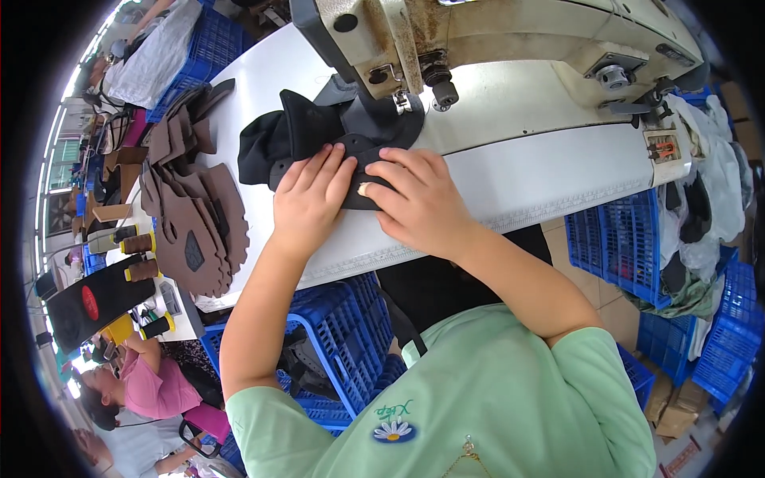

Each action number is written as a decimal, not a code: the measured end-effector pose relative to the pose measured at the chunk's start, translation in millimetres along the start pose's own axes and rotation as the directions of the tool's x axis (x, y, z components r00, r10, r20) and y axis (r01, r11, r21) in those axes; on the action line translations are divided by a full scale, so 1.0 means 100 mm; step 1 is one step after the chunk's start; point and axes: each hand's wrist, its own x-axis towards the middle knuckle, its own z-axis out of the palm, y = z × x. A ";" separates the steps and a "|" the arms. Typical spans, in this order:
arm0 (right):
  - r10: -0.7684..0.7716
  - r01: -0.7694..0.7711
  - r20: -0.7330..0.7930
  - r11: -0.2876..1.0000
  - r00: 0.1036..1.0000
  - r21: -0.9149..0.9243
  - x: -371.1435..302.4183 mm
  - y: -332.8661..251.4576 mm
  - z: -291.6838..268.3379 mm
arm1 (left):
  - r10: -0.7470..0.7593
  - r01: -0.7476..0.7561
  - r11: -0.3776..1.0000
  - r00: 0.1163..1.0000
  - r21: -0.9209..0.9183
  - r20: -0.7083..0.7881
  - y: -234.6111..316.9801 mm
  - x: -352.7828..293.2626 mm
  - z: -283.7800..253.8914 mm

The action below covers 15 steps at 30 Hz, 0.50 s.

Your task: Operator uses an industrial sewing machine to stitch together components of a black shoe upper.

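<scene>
A black shoe upper (307, 127), part soft fabric and part smooth panel with small holes, lies on the white sewing table (510, 183). Its far right end reaches the presser foot (402, 101) of the sewing machine (510, 32). My left hand (311, 195) grips the near edge, fingers stretched forward over the panel and thumb hidden. Close beside it, my right hand (418, 199) holds the same edge with bent fingers, one fingertip wearing a pale covering. The upper's underside is out of sight.
Brown cut shoe pieces (191, 227) are heaped at the table's left. Thread spools (143, 269) stand beyond them. Blue crates (335, 342) sit below the table, and another blue crate (613, 239) holding bagged pieces is at the right. A person in pink (159, 378) sits at lower left.
</scene>
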 end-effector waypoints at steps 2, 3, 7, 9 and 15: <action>0.025 -0.026 0.020 0.999 0.999 0.026 0.01 0.04 -0.07 | 0.016 -0.018 0.999 0.999 0.041 0.050 0.04 0.02 0.00; 0.049 -0.051 0.038 0.997 0.998 0.052 0.01 0.07 -0.08 | 0.001 -0.013 0.991 0.996 0.130 0.092 0.09 0.05 0.00; 0.169 -0.166 -0.008 0.976 0.986 0.143 -0.03 0.22 -0.11 | -0.064 0.025 0.973 0.985 0.230 0.162 0.24 0.15 0.03; 0.189 -0.188 -0.008 0.979 0.982 0.075 0.01 0.29 -0.11 | -0.080 0.046 0.979 0.983 0.199 0.164 0.22 0.19 0.03; 0.226 -0.223 0.081 0.974 0.971 -0.044 0.13 0.34 0.00 | 0.011 -0.012 1.000 0.992 0.004 0.124 -0.02 0.15 0.06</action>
